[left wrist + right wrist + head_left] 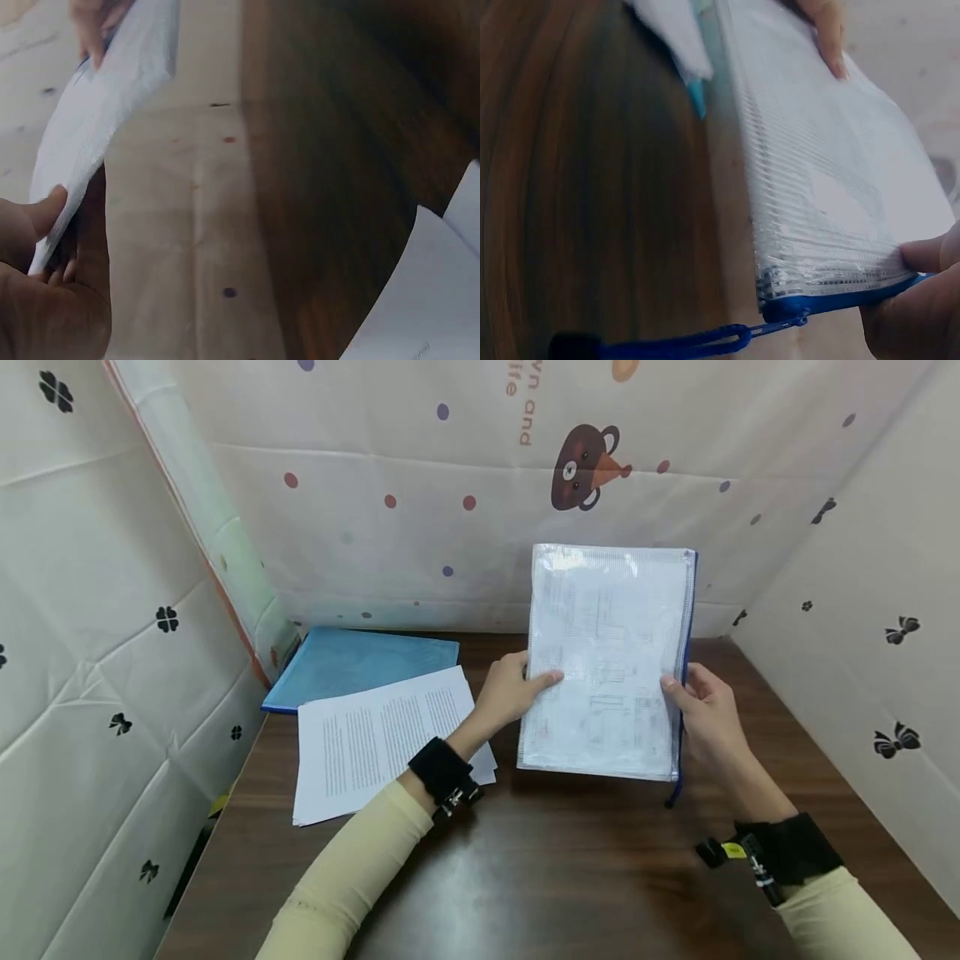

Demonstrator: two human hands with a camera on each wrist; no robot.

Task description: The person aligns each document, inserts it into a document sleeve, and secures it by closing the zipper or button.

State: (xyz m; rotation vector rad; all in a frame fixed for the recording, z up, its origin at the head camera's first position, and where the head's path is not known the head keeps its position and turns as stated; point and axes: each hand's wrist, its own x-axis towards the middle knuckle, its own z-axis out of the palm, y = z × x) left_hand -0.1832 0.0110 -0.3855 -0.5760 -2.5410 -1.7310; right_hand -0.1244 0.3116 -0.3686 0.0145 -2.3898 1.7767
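Both hands hold up a clear mesh zip pouch (603, 652) with printed sheets showing through it. My left hand (510, 693) grips its left edge, thumb on the front and fingers behind, as the left wrist view also shows. At the right edge my right hand (705, 706) pinches the side with the blue zipper (840, 300). A blue cord pull (682, 343) hangs from the zipper's lower end. The pouch is raised off the table, standing nearly upright with its front toward me. Left of it lies a stack of printed paper sheets (375, 743).
A blue folder or pouch (367, 660) lies at the table's back left, partly under the paper sheets. The brown wooden table (570, 877) meets patterned white sheeting (360, 543) at the back and sides. Each wrist wears a black strap with a small camera.
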